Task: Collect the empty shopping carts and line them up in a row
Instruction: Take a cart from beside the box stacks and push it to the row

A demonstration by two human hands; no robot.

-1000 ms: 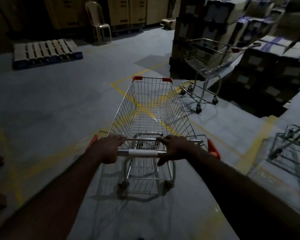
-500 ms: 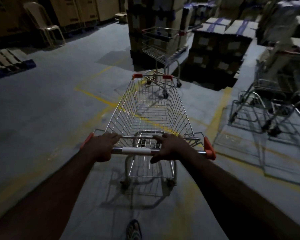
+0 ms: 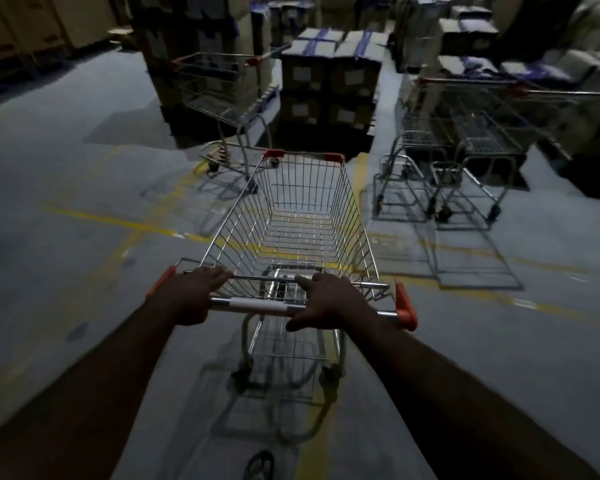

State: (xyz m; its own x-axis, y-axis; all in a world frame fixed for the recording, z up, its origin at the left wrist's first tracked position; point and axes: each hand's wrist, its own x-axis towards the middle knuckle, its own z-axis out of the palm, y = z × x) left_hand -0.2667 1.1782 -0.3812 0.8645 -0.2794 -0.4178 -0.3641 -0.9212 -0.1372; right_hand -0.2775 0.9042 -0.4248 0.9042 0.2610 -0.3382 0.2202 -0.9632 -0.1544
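Both hands grip the handle bar (image 3: 257, 305) of the empty cart (image 3: 302, 220), left hand (image 3: 191, 296) by its left end, right hand (image 3: 329, 303) nearer the middle, and the cart sits over the yellow floor lines (image 3: 118, 221), nosed between a lone cart (image 3: 222, 88) on the left and a pair of carts (image 3: 465, 133) on the right. Pushed straight on, I'd say its nose could ram the stacked boxes (image 3: 329, 74) ahead; swung late toward the pair, it could clip their frames and knock them askew
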